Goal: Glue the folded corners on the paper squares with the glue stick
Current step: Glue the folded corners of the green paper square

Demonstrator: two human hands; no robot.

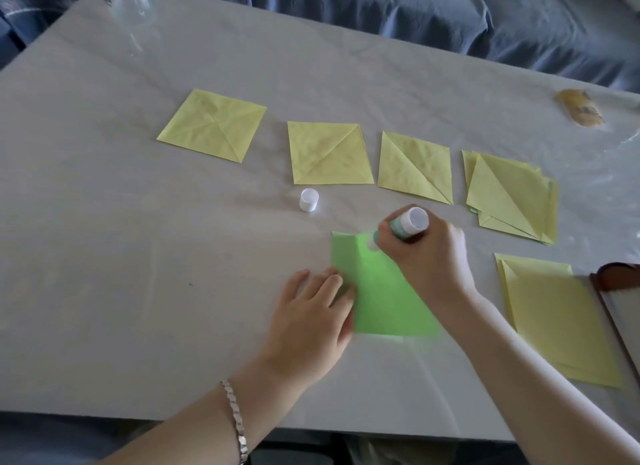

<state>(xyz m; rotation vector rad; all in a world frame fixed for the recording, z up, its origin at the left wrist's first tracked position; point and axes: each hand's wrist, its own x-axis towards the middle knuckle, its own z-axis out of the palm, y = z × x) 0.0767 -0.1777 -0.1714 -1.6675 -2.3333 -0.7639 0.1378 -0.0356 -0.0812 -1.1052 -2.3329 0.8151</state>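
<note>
The right hand (427,260) has its grip clamped round the glue stick (410,226) — fingers and thumb curled about the green barrel, with the white base end tilted up and away from the paper. The stick's tip meets the far edge of the green paper square (384,301), just below and to the left of the knuckles, so the glued spot sits right under the grip. The left hand (311,315) lies flat with its grip apart — straight fingers press on the left edge of the green paper square. The white cap (309,199) stands on the desk (138,239) beyond the green paper square, apart from both hands. Further back, three folded yellow squares (329,152) lie flat in a row, and a stack (512,201) of more folded yellow pieces sits at the row's right end. A pile of yellow sheets (561,326) lies to the right of the right forearm. A silver bracelet (237,419) circles the left wrist.
</note>
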